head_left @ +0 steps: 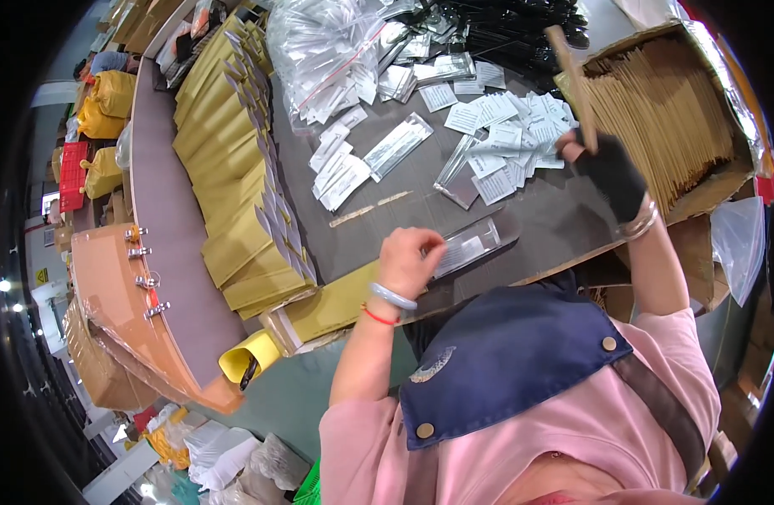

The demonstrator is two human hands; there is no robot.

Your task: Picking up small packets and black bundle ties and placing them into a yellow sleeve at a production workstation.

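My left hand (410,263) is bare, its fingers curled together over the left end of a clear plastic packet (475,244) near the table's front edge. A white slip shows inside that packet; whether my fingertips grip anything is hidden. In a black fingerless glove, my right hand (610,172) is raised at the right, closed around a flat brown cardboard piece (575,84) that stands up nearly edge-on. Left of it lies a loose heap of white printed slips (522,135). More clear packets (398,147) lie on the dark table (370,244).
A carton (681,202) filled with upright flat brown cardboard pieces (656,109) stands at the right. Folded yellow sheets (235,168) line the left side. Clear bags (320,50) and black items (522,34) pile up at the back. A yellow holder (252,358) hangs at the front left corner.
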